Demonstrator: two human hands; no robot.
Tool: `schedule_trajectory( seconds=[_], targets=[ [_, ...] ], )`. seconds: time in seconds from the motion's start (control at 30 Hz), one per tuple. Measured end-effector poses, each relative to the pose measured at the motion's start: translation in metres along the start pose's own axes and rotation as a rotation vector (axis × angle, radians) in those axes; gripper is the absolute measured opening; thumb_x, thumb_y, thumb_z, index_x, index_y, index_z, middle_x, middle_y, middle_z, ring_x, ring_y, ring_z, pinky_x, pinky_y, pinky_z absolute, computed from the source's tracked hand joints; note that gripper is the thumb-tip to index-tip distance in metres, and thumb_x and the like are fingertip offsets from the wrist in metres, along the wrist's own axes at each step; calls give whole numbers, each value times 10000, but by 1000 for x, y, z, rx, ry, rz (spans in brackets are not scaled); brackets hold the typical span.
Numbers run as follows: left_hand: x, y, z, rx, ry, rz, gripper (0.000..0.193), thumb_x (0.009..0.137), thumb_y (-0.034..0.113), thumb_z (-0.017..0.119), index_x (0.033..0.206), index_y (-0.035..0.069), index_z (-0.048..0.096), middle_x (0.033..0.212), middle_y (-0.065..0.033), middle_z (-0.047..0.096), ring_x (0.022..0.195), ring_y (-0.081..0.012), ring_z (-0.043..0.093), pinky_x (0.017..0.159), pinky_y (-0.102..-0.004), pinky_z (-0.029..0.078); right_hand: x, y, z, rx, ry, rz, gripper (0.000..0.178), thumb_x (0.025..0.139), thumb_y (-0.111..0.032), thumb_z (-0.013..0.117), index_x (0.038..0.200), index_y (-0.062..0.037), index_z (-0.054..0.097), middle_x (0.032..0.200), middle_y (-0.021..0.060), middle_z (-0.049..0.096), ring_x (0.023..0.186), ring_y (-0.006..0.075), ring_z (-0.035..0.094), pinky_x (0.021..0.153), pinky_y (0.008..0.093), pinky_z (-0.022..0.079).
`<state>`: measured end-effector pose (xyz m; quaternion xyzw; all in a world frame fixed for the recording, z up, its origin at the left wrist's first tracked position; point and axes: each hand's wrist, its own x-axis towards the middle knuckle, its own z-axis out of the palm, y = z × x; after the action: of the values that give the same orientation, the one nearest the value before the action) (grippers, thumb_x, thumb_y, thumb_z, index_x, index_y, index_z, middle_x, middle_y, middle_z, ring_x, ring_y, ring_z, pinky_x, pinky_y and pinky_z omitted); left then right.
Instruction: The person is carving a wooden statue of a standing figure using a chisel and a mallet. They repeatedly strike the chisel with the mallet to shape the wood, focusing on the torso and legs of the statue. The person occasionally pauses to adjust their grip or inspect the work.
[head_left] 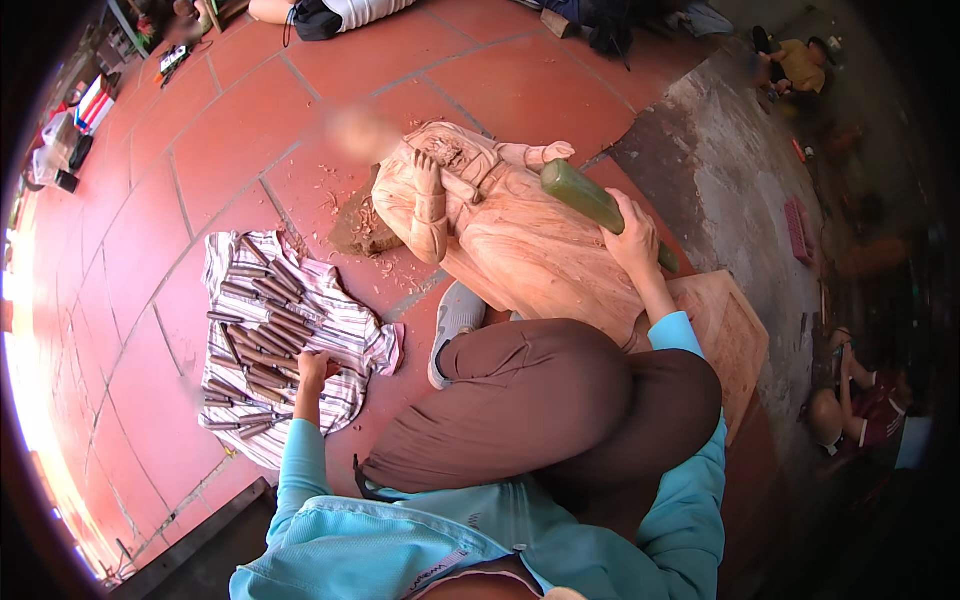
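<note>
Right of centre, our right grip [633, 235] wraps around a green mallet [575, 193] overlapping the carved wooden statue [515, 225]. Left of centre, our left grip [313, 370] is at the chisels [270, 345]; we cannot tell its closure.

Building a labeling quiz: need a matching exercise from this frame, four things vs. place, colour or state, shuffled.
1. Mallet
2. Cloth
3. Statue
4. Left hand

A. Carved, lying down
B. Reaching down at the tools
C. Green, in the right hand
D. Striped, spread under the tools

Pairs: 1-C, 2-D, 3-A, 4-B
</note>
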<state>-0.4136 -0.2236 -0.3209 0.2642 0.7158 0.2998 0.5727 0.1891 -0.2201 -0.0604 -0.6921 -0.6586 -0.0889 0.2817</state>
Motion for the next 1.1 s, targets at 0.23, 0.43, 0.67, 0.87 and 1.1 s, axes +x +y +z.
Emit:
schedule_trajectory(
  seconds=[0.23, 0.43, 0.67, 0.87, 1.1],
  targets=[
    [-11, 1, -1, 19, -25, -49, 196, 908, 46, 539, 934, -146, 517, 803, -239, 651, 622, -326, 707, 507, -367, 618, 3, -2, 4, -20, -21, -10, 565, 752, -104, 727, 1278, -178, 536, 1032, 126, 660, 943, 356, 640, 814, 466, 492],
    [-1, 4, -12, 520, 13, 50, 290, 839, 205, 619, 749, -69, 645, 627, -140, 666, 533, -226, 676, 497, -327, 547, 9, -2, -4, -31, -13, -1, 554, 752, -105, 728, 1270, -175, 544, 1021, 126, 661, 940, 358, 640, 819, 461, 490],
    [-44, 22, -1, 1255, 271, 192, 474, 845, 420, 650, 1107, 42, 536, 1025, -221, 681, 980, -425, 641, 818, -527, 502, -5, 10, -4, -60, -22, 87, 527, 739, -110, 733, 1235, -179, 570, 1027, 97, 661, 955, 323, 641, 842, 442, 492],
    [1, -13, -60, 1001, 315, 482, 265, 823, 240, 693, 980, 58, 580, 947, -148, 665, 891, -332, 646, 775, -448, 511, 5, -11, 5, 14, 97, 179, 528, 709, -114, 740, 1204, -214, 589, 1032, 82, 635, 1023, 308, 610, 918, 445, 459],
    [-42, -19, -54, 927, 230, 227, 242, 833, 216, 682, 983, 53, 582, 937, -139, 663, 881, -312, 649, 761, -428, 517, -10, -2, 6, -61, -4, 239, 549, 692, -157, 779, 1208, -225, 602, 1025, 85, 635, 1042, 296, 608, 966, 465, 432]
  ],
)
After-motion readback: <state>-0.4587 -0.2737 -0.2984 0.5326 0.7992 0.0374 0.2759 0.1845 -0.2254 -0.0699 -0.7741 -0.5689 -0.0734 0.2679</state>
